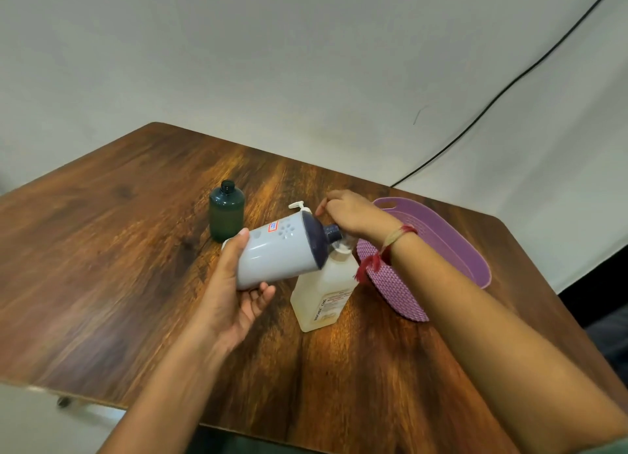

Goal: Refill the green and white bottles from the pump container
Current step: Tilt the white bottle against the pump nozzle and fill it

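a white bottle (278,253) with a dark blue top is held in the middle of the frame, tilted on its side with the neck pointing right, above the bench (119,249). it is grasped at its base by the curled fingers (238,246) of the left hand (234,297). the neck is held just over the top of the pump container (323,293), which is stood upright on the bench just below it. the right hand (353,214) is placed over the pump with fingers bent; whether anything is grasped there cannot be told. the green bottle (226,212) is stood uncapped, left of centre. a purple basket (390,283) is set at the right, just beside the pump container.
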